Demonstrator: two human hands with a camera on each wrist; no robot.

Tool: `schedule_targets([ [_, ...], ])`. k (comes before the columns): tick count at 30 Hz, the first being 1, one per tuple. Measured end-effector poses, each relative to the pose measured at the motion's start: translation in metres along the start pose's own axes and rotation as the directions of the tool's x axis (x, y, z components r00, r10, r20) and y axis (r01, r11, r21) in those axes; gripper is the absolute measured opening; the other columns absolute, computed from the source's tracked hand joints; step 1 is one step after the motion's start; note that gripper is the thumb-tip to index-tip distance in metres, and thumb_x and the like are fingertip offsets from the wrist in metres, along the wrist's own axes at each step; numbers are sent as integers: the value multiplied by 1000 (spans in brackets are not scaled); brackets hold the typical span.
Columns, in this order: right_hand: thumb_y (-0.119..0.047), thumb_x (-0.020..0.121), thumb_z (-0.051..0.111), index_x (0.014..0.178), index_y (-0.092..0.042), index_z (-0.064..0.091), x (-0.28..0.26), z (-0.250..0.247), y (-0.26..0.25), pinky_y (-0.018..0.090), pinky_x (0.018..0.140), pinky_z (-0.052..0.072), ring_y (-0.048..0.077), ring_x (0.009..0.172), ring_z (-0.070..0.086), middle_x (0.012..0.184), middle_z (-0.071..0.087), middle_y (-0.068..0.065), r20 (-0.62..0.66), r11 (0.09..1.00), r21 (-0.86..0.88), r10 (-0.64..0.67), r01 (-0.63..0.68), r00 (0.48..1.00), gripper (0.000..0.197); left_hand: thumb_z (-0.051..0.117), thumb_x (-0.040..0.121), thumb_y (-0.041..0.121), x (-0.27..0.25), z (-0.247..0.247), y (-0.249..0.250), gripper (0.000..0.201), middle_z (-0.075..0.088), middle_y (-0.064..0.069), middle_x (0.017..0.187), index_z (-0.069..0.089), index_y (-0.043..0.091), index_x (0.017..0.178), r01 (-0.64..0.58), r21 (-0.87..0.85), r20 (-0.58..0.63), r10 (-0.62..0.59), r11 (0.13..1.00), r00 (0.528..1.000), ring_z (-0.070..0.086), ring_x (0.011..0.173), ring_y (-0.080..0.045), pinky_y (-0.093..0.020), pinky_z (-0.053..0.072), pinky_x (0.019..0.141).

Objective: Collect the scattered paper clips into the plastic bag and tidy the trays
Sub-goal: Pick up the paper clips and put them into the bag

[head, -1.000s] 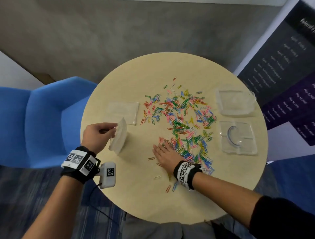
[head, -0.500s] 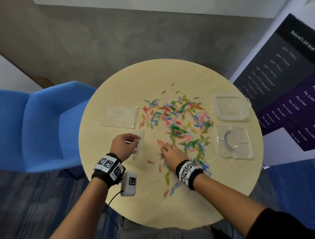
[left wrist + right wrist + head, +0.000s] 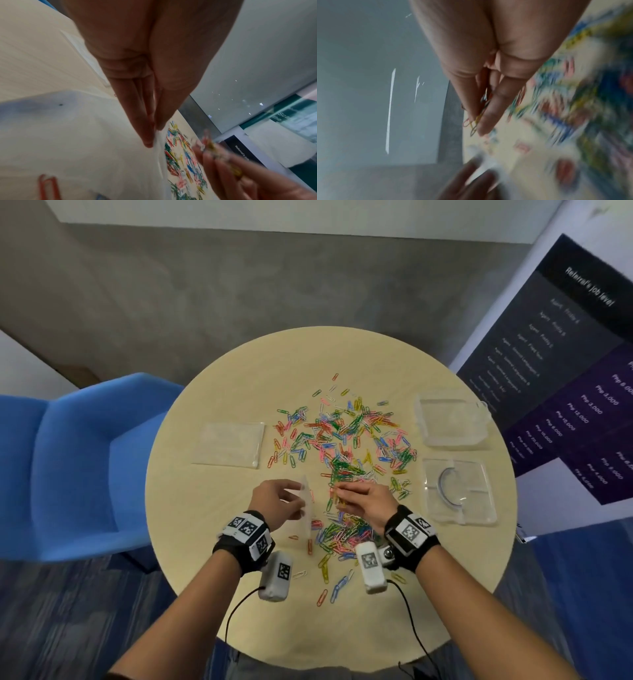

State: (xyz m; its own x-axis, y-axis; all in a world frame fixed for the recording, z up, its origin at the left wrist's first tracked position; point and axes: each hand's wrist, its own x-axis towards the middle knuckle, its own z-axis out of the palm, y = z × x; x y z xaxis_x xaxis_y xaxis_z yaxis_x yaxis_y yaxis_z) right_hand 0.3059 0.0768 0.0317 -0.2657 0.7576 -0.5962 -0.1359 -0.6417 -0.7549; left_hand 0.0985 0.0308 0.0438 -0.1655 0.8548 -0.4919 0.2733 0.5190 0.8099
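Many coloured paper clips point(image 3: 346, 440) lie scattered over the middle of the round table point(image 3: 212, 508). My left hand point(image 3: 298, 498) pinches the top edge of a small clear plastic bag point(image 3: 307, 505), held upright just left of the pile; the left wrist view shows the fingers point(image 3: 145, 135) closed on the bag point(image 3: 85, 135). My right hand point(image 3: 339, 494) is raised right beside the bag and pinches a small bunch of clips point(image 3: 473, 124). Two clear plastic trays point(image 3: 448, 421) point(image 3: 459, 494) sit at the table's right side.
A second clear bag point(image 3: 229, 445) lies flat at the left of the table. More clips point(image 3: 337, 537) lie under and in front of my hands, near the front edge. A blue chair point(image 3: 75, 467) stands at the left, a dark poster point(image 3: 565, 364) at the right.
My left hand has carried the bag to the right, up to the pile. My right hand has lifted off the table with a pinch of clips and come beside the bag.
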Motion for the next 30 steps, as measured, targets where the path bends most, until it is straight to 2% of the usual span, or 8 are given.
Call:
schedule_targets([
  [4,8,83,65,100,5,69,-2,31,5,26,69,60,20,76,72,89,74,14,89,994,90,46,-54,995,17,69,84,4,4,6,12,27,75,-14,79,67,7,110,-39,91,45,35,995,998,74,67,-24,-32,61,69],
  [12,2,87,64,88,-6,73,11,44,16,39,81,59,24,76,72,84,73,11,27,952,-286,121,-108,992,13,70,83,10,4,3,14,25,75,-10,81,72,10,109,-110,275,57,98,955,994,73,67,-17,-34,61,75],
  [16,14,87,51,98,9,65,8,51,11,32,83,57,25,88,65,91,65,14,165,963,-155,244,-220,956,19,68,82,12,3,-1,20,26,76,-4,82,73,15,108,-189,428,106,158,884,982,71,69,-11,-27,58,79],
  [19,10,90,40,80,-3,62,12,54,8,28,61,49,21,69,55,76,56,12,48,942,-220,270,-254,962,27,67,82,9,0,-1,25,28,76,0,75,72,17,109,-231,429,150,183,873,972,71,66,-6,-24,57,78],
  [21,4,90,41,103,-7,63,15,61,9,28,59,45,18,69,54,83,55,8,-3,890,-412,213,-196,977,28,67,83,9,1,-3,26,30,75,1,78,71,17,111,-246,453,126,212,857,969,70,69,-8,-27,57,81],
  [23,-3,89,53,138,-10,47,16,69,10,32,74,52,20,90,60,104,59,6,28,781,-617,140,-93,990,49,66,83,7,5,-8,28,33,75,0,82,69,14,115,-245,483,82,234,841,969,69,71,-9,-29,56,83],
  [28,-7,88,60,129,-13,59,10,83,0,32,90,52,26,103,63,119,63,11,64,464,-868,-244,175,968,41,67,81,6,9,-22,31,33,76,-2,83,70,13,113,-255,512,74,254,820,964,70,72,-10,-31,57,83],
  [30,-6,90,57,134,-14,56,9,81,-2,30,99,47,23,114,59,128,61,10,130,455,-863,-223,221,966,45,66,81,6,10,-27,30,34,76,-3,87,70,13,114,-241,534,50,254,810,966,70,76,-13,-32,56,85],
])
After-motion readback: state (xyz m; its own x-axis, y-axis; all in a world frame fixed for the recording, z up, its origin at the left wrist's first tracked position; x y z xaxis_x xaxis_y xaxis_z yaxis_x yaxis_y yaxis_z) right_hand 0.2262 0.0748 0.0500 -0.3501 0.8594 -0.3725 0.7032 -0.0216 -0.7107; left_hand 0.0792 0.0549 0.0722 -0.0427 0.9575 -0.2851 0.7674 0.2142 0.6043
